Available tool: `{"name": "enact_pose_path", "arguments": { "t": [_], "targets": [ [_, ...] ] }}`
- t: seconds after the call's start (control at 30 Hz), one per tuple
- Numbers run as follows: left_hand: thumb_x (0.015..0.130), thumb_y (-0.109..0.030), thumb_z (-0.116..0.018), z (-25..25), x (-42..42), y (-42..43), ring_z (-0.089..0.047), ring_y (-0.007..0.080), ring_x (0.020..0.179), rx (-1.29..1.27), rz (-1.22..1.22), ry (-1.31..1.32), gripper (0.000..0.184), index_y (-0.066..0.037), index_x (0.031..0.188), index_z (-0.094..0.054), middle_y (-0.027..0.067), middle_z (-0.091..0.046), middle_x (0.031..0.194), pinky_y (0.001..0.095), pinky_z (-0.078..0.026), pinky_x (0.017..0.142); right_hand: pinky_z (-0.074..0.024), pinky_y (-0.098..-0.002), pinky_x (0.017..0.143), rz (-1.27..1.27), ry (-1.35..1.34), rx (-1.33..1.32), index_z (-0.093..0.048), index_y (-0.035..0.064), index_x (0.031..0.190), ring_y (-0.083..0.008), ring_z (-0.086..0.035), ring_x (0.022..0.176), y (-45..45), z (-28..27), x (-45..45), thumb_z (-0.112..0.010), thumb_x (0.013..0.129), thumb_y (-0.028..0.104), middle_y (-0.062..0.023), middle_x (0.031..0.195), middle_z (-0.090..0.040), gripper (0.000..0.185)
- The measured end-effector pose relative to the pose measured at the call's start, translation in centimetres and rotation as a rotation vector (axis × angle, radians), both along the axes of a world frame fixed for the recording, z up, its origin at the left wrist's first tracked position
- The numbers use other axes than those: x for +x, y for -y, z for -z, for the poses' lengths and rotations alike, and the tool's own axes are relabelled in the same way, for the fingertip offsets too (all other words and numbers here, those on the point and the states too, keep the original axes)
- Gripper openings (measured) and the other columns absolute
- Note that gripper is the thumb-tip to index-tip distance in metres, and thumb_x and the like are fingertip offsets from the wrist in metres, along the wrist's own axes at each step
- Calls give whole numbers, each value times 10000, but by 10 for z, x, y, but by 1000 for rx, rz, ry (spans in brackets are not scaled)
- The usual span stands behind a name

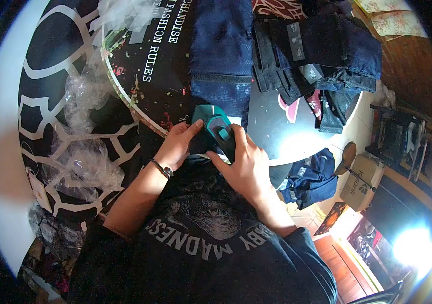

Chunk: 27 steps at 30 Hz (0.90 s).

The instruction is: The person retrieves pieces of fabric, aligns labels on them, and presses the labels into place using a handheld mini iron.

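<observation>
A teal and black handheld tool rests over the near end of a folded dark blue denim garment on the round black table. My right hand is wrapped round the tool's dark handle from the right. My left hand touches the tool's left edge with thumb and fingertips, its fingers close together. What lies under those fingers is hidden. A small white patch shows beside the tool, at the garment's near end.
Folded dark jeans are stacked at the table's right. Clear plastic wrapping lies on the patterned surface at left. Below the table's right edge are more dark blue clothes and a cardboard box.
</observation>
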<state>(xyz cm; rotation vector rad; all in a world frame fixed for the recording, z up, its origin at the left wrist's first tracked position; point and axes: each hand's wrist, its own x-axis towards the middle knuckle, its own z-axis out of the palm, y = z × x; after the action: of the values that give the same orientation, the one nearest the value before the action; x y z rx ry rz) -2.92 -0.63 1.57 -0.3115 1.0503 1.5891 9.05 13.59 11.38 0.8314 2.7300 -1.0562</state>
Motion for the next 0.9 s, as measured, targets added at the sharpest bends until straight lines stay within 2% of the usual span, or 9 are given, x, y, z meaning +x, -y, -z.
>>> {"name": "enact_pose_path", "arguments": {
  "t": [0.1, 0.17, 0.3, 0.37, 0.47, 0.67, 0.8, 0.9],
  "targets": [
    [1004, -284, -632, -1, 0, -1, -662, 89, 856, -34, -10, -2, 255, -36, 1041, -676, 32, -712, 983, 277, -525, 753, -569, -439, 691, -73, -30, 86, -501, 16, 1236, -387, -682, 822, -8, -4, -14, -751, 835, 345, -178, 980, -631, 576],
    [1003, -282, -633, -4, -1, -2, -648, 77, 835, -55, 30, -30, 248, -41, 1044, -674, 19, -706, 973, 264, -518, 740, -563, -443, 699, -23, -171, 104, -520, 18, 1180, -384, -672, 841, -8, -2, -27, -755, 830, 324, -174, 966, -601, 521],
    [1004, -280, -635, -8, -1, -4, -632, 67, 832, -2, -21, -38, 245, -41, 1046, -668, 2, -695, 962, 243, -508, 733, -564, -452, 686, -35, -201, 60, -531, 20, 1135, -398, -671, 817, -3, 14, -39, -746, 831, 282, -178, 963, -598, 455],
    [1006, -273, -632, -7, -2, -2, -619, 58, 835, -31, 14, -62, 234, -45, 1044, -670, -11, -687, 964, 236, -498, 737, -547, -467, 681, 40, -170, -16, -569, 26, 1076, -417, -660, 814, -1, 16, -42, -781, 789, 202, -180, 972, -611, 398],
    [1008, -269, -629, 1, 0, -1, -612, 52, 850, -31, 11, -77, 225, -50, 1038, -674, -15, -685, 971, 241, -491, 750, -546, -470, 683, 39, -213, -12, -575, 23, 1062, -422, -658, 804, -1, 24, -41, -766, 790, 159, -185, 965, -608, 360],
    [1012, -268, -621, 2, -2, 0, -614, 57, 875, 12, 25, -56, 229, -50, 1058, -674, -8, -688, 997, 250, -491, 769, -548, -472, 701, 58, -221, -14, -584, 15, 1032, -426, -656, 816, 0, 26, -43, -765, 783, 142, -184, 951, -607, 333],
    [1016, -269, -613, -5, -2, -1, -617, 59, 880, 19, 27, -53, 236, -49, 1079, -674, -8, -690, 1014, 249, -493, 774, -550, -471, 705, 25, -221, -11, -571, 18, 1096, -420, -665, 844, -3, 21, -40, -770, 783, 163, -187, 968, -618, 398],
    [1018, -277, -609, -10, -1, -3, -619, 70, 899, -36, 38, -56, 245, -54, 1097, -673, -8, -692, 1025, 265, -496, 795, -571, -468, 680, 13, -202, 19, -523, 21, 1186, -412, -675, 803, -4, 8, -32, -737, 824, 234, -201, 1017, -600, 472]
  ]
}}
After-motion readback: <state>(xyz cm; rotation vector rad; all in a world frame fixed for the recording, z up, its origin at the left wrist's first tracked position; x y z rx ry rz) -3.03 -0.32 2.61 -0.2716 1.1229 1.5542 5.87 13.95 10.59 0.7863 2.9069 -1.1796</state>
